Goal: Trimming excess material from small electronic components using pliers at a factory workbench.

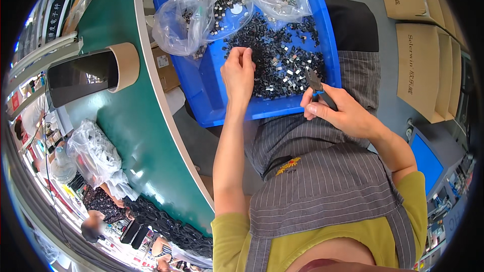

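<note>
My left hand is over the left part of a blue plastic tray, its fingertips pinched together at the edge of a heap of small black parts. Whatever sits between those fingertips is too small or too hidden to make out. In my right hand is a pair of small pliers with dark jaws and black-and-blue handles, pointing up and left over the tray's near right corner. Small silver-and-black pieces lie beneath the jaws, mixed with the black ones.
Clear plastic bags of small parts fill the tray's far end. Left of it runs a green table bearing a phone against a cardboard ring, plastic bags and black cables. Cardboard boxes stand at right; other people work at lower left.
</note>
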A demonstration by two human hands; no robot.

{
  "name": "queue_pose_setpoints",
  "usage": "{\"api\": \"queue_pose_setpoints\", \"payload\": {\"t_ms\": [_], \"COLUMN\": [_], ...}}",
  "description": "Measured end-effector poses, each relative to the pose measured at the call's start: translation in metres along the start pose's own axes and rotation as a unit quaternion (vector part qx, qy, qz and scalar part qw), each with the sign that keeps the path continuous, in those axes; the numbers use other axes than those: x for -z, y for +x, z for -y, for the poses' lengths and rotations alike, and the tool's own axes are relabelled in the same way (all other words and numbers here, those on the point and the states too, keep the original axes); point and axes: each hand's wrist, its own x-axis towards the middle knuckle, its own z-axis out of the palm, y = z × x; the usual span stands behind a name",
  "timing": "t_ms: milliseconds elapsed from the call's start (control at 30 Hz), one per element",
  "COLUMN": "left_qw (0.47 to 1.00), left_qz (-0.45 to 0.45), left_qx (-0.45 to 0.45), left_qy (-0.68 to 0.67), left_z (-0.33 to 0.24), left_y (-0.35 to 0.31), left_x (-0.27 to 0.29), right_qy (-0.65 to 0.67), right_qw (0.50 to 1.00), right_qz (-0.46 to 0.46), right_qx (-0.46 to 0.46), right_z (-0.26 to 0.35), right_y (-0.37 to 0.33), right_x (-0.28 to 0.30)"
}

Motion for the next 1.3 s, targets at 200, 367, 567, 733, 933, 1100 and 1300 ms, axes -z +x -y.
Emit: {"api": "queue_pose_setpoints", "payload": {"t_ms": [200,367,567,733,933,1100,1300], "left_qw": [0.915,0.915,0.89,0.866,0.913,0.874,0.838], "left_qz": [-0.27,-0.174,-0.116,-0.266,-0.145,-0.113,-0.084], "left_qx": [-0.258,-0.13,0.01,-0.185,-0.264,-0.212,-0.236], "left_qy": [0.154,0.341,0.442,0.381,0.273,0.423,0.484], "left_z": [-0.005,-0.009,-0.011,0.0,0.007,0.022,0.016], "left_y": [0.034,0.103,0.117,0.104,0.066,0.086,0.085], "left_x": [0.034,0.073,0.066,0.055,0.015,0.006,0.003], "right_qy": [-0.015,-0.045,-0.048,0.004,0.347,0.332,0.353], "right_qw": [0.999,0.999,0.998,1.0,0.908,0.786,0.809], "right_qz": [-0.032,-0.002,-0.011,-0.012,0.138,0.219,0.007], "right_qx": [0.01,0.014,0.036,0.02,0.191,0.474,0.47], "right_z": [-0.005,-0.002,-0.009,-0.009,0.043,0.074,0.106], "right_y": [-0.003,0.0,-0.002,-0.002,-0.036,-0.046,-0.064], "right_x": [0.004,-0.005,-0.001,0.001,-0.008,-0.022,-0.06]}}
